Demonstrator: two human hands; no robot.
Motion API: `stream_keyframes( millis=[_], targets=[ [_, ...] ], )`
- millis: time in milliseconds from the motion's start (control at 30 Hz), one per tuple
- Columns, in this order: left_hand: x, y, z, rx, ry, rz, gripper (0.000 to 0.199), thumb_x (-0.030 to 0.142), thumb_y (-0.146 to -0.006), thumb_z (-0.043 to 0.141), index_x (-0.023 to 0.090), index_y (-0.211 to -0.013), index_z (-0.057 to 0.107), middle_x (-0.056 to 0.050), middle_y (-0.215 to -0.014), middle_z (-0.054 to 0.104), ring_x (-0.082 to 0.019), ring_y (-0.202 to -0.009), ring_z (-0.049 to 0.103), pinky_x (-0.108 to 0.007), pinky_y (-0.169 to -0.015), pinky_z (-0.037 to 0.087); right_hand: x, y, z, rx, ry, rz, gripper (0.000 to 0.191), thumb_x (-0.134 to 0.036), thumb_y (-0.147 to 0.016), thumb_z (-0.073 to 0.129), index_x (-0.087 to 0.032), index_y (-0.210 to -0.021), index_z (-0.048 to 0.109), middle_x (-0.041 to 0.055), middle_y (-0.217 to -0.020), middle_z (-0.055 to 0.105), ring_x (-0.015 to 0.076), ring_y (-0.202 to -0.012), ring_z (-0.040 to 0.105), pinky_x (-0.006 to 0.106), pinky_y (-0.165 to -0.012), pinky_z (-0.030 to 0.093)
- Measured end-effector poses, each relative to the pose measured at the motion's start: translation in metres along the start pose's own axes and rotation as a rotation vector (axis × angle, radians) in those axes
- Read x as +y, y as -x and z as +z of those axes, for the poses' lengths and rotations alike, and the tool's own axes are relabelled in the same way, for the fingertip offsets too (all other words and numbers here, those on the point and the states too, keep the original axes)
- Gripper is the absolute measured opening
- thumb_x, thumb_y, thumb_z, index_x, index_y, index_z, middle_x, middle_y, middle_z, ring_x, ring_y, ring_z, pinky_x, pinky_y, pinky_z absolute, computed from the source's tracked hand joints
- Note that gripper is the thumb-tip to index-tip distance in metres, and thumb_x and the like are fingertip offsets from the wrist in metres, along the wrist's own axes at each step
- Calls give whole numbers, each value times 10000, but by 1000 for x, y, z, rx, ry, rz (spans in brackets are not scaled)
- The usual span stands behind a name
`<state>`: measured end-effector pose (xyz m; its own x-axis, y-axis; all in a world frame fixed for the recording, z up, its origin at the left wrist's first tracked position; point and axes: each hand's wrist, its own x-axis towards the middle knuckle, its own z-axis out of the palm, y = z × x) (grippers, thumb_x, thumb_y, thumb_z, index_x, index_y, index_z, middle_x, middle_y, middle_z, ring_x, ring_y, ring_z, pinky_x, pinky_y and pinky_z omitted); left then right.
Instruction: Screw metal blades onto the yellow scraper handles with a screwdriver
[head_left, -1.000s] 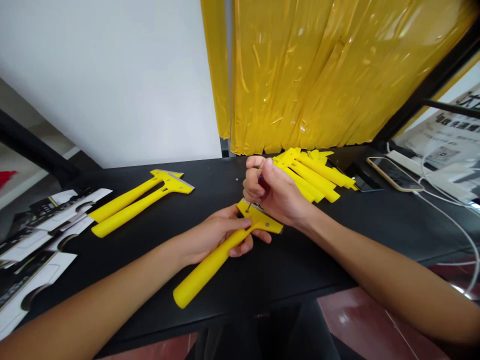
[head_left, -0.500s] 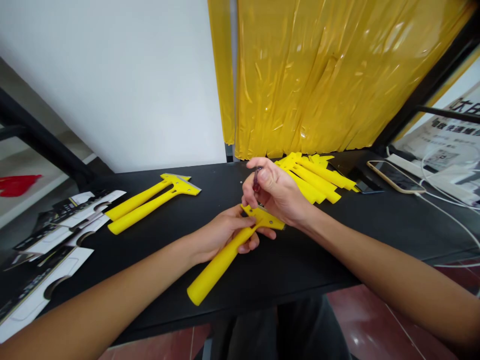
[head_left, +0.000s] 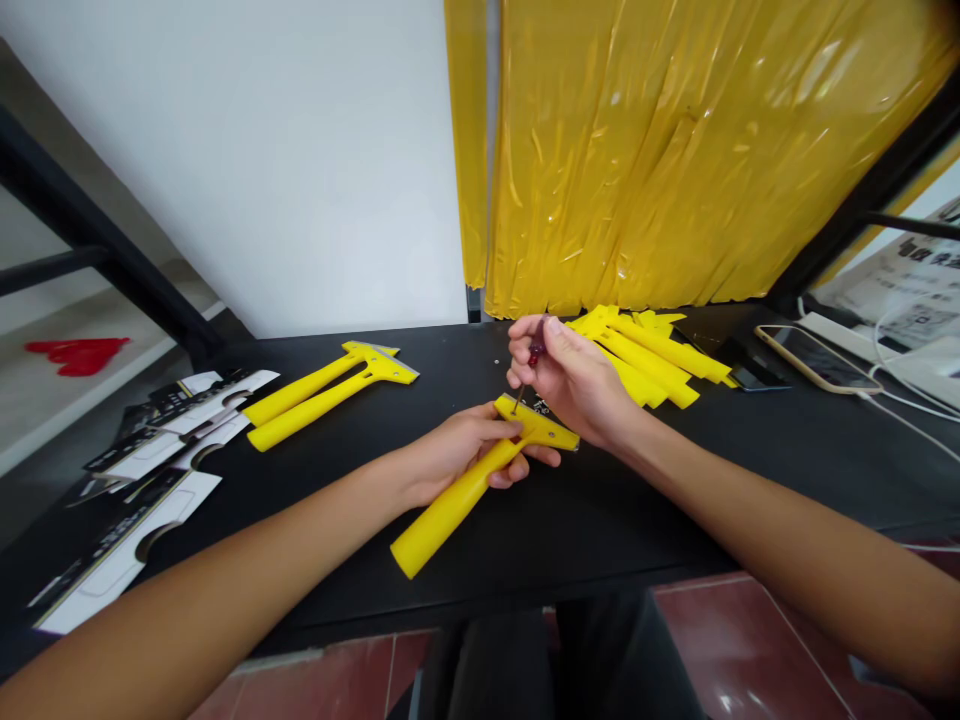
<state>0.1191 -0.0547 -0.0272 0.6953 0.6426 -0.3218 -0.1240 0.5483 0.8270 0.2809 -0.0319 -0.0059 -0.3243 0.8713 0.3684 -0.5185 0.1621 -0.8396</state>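
Observation:
My left hand (head_left: 469, 450) grips a yellow scraper (head_left: 450, 510) near its head, with the handle slanting toward the table's front edge. Closed round a small dark red screwdriver (head_left: 535, 353), my right hand (head_left: 574, 375) is just above the scraper head. The screwdriver's thin shaft points down to the head's left screw hole. Small metal screws (head_left: 540, 406) lie partly hidden behind the head. Two yellow scrapers (head_left: 319, 408) rest side by side on the left. A pile of yellow scraper parts (head_left: 645, 360) lies behind my right hand.
Black and white cardboard sleeves (head_left: 150, 510) are stacked at the left of the black table (head_left: 600, 540). A phone (head_left: 816, 358) and white cables (head_left: 911, 400) lie on the right. A red object (head_left: 79, 355) sits on the left shelf.
The camera view has shifted, so the table things appear farther right. The screwdriver is now upright, its shaft visible against the scraper head; both hands keep their holds.

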Motion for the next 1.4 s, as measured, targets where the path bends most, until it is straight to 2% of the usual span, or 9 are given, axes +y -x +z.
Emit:
stream_keyframes(
  millis=[200, 300, 400, 533, 633, 700, 967, 1200, 1400],
  targets=[
    [18, 9, 0, 41, -150, 96, 202, 345, -997, 531, 157, -1069, 511, -198, -992, 753, -100, -504, 585, -187, -404, 358, -35, -4, -8, 90, 28, -89, 383, -588, -961, 498, -239, -910, 648, -37, -672, 328, 133, -563, 346, 287, -578, 440],
    [38, 20, -2, 181, -326, 248, 219, 375, -987, 543, 177, -1064, 490, -164, -972, 758, -110, -490, 601, -201, -388, 367, -46, -4, -15, 136, 175, -179, 404, -629, -931, 523, -249, -844, 628, -47, -624, 308, 126, -519, 310, 272, -496, 356],
    [49, 30, -8, 369, -684, 480, 224, 390, -990, 534, 187, -1081, 507, -87, -854, 747, -133, -509, 629, -231, -417, 417, -43, -4, -22, 145, 456, -260, 345, -565, -919, 599, -233, -838, 644, -29, -661, 452, 111, -529, 359, 265, -493, 332],
    [38, 30, -18, 611, -1494, 790, 138, 302, -991, 536, 197, -1050, 603, -17, -762, 696, -138, -615, 637, -255, -571, 469, -31, -3, -29, -72, 928, -292, 338, -507, -878, 690, -243, -1089, 687, 53, -1065, 673, 181, -895, 618, 296, -699, 484],
    [21, 21, -24, 485, -1923, 822, 200, 267, -1019, 485, 217, -1149, 628, -48, -929, 720, -178, -791, 683, -282, -665, 500, -23, -4, -36, -315, 1177, -191, 597, -555, -798, 753, -264, -1299, 611, 84, -1357, 610, 267, -1182, 604, 387, -919, 512],
    [13, 15, -28, 421, -2045, 810, 224, 271, -1028, 473, 222, -1182, 629, -57, -970, 719, -192, -836, 680, -302, -703, 518, -17, -5, -43, -394, 1308, -106, 688, -601, -765, 759, -247, -1331, 594, 103, -1396, 596, 301, -1217, 600, 447, -1012, 481],
    [3, 8, -38, 519, -2015, 852, 248, 234, -1012, 517, 228, -1220, 653, -81, -1190, 698, -234, -1000, 654, -370, -831, 557, -12, -7, -53, -415, 1281, 73, 828, -625, -725, 777, -236, -1407, 517, 110, -1318, 631, 287, -1164, 628, 435, -993, 511],
    [-2, 3, -41, 532, -1848, 835, 322, 195, -976, 576, 188, -1297, 597, -87, -1224, 693, -247, -1090, 642, -417, -921, 555, -5, -9, -61, -430, 1310, 41, 979, -585, -651, 841, -228, -1481, 463, 141, -1429, 558, 333, -1282, 560, 481, -1078, 458],
    [-1, 3, -41, 522, -1834, 825, 257, 185, -974, 568, 196, -1221, 636, -93, -1221, 688, -249, -1100, 650, -419, -928, 553, -9, -9, -63, -453, 1282, 13, 1014, -529, -651, 861, -234, -1514, 419, 158, -1465, 525, 340, -1324, 531, 497, -1112, 432]
  ],
)
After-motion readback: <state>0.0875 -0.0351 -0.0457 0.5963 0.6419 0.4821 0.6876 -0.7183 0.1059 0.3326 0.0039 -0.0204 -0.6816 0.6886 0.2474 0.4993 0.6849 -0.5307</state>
